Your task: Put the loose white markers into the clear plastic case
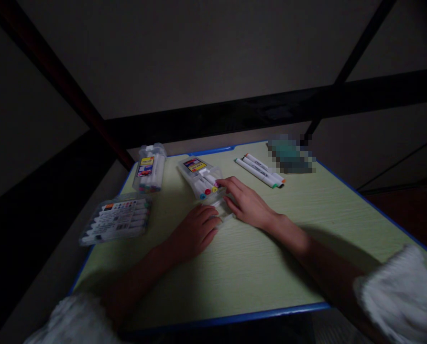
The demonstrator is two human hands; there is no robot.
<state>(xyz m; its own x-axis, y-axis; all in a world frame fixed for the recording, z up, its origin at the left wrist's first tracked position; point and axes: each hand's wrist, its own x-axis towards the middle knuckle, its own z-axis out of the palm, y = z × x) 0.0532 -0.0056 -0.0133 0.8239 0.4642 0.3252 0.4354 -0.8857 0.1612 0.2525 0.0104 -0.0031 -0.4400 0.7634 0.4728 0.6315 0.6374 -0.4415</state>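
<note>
A clear plastic marker case (198,174) lies in the middle of the table, its opened end toward me. Inside are several white markers with blue, red, yellow and purple ends. The case's clear lid (224,212) is folded down onto the table between my hands. My left hand (197,231) has its fingers bent over the lid's left side. My right hand (247,203) reaches in from the right, thumb and fingers apart. Its fingertips touch the purple-ended marker (213,180) at the case's mouth, and its thumb is near the lid's right side.
Three loose white markers (258,171) lie right of the case. A second marker case (150,167) stands at the back left, and a third (116,220) lies at the left edge. A blurred greenish object (288,154) is at the back right. The table (242,272) has blue edging.
</note>
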